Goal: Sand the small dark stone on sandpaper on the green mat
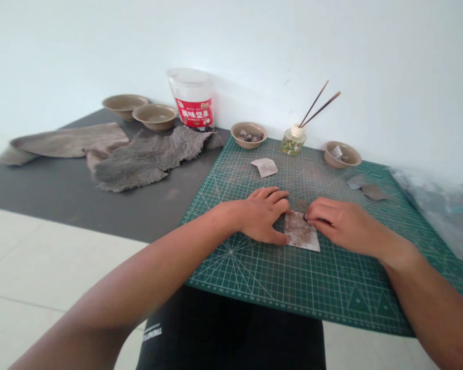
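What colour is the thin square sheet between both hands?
The sheet: whitish, smeared brown; best in head view.

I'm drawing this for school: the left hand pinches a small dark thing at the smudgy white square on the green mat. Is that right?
Not quite. The head view shows that the right hand pinches the small dark thing at the smudgy white square on the green mat; the left hand is spread at the square's left edge.

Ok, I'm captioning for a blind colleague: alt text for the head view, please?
A person's left hand rests at the left edge of a smudged pale sheet on a green cutting mat, while the right hand pinches a small dark piece at the sheet's far edge. Behind stand bowls, a reed diffuser and a red-labelled tub; grey material lies to the left.
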